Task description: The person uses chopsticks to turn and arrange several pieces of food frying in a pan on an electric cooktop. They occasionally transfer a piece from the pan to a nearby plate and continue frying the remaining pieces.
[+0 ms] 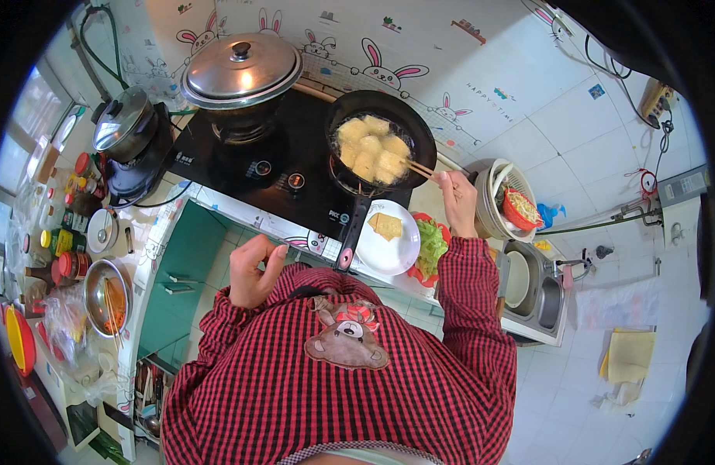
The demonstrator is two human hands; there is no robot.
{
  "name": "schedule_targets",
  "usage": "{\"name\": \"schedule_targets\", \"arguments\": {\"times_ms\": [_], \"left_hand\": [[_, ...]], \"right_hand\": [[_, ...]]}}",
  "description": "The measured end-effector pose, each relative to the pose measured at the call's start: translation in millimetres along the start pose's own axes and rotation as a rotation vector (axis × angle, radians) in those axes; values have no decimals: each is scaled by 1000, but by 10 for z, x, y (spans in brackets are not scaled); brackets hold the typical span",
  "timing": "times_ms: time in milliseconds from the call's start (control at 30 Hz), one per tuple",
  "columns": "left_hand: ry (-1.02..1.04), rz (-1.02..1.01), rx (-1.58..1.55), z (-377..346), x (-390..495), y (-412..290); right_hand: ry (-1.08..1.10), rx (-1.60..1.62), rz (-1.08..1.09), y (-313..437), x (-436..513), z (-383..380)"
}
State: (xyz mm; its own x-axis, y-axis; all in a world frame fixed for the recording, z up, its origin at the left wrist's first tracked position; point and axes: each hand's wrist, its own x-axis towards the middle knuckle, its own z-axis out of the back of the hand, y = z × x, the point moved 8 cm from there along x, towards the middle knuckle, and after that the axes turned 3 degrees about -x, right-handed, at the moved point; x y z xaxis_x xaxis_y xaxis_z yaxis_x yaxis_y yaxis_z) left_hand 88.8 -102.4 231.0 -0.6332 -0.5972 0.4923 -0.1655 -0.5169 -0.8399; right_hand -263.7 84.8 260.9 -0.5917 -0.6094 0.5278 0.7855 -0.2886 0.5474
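Observation:
My right hand (458, 201) grips a pair of wooden chopsticks (420, 169). Their tips reach over the rim of a black wok (418, 131) on the right burner and meet the pale golden pieces (369, 148) frying in bubbling oil. The food looks like slices of tofu, though I cannot be sure. In front of my body, my left hand (254, 271) is curled loosely with nothing visible in it, left of the wok's handle (353, 232). Right of that handle sits a white plate (386, 260) bearing a few yellowish pieces (386, 226).
A large lidded pot (241, 72) covers the left burner of the black cooktop (241, 168). Green lettuce (431, 247) lies in a red basket by the plate. Stacked basins (489, 212) stand near the sink (549, 311). Bottles and a steel bowl (91, 273) crowd the left counter.

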Motion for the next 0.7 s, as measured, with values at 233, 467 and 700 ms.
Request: {"name": "schedule_targets", "arguments": {"times_ms": [233,467,700], "left_hand": [[-5,52,-19,-11,-29,51],[-4,67,-10,-22,-57,55],[-30,81,7,-15,-86,41]], "right_hand": [[-9,105,-165,-307,-42,121],[-135,406,-457,-852,248,205],[32,73,-47,-279,304,-307]]}}
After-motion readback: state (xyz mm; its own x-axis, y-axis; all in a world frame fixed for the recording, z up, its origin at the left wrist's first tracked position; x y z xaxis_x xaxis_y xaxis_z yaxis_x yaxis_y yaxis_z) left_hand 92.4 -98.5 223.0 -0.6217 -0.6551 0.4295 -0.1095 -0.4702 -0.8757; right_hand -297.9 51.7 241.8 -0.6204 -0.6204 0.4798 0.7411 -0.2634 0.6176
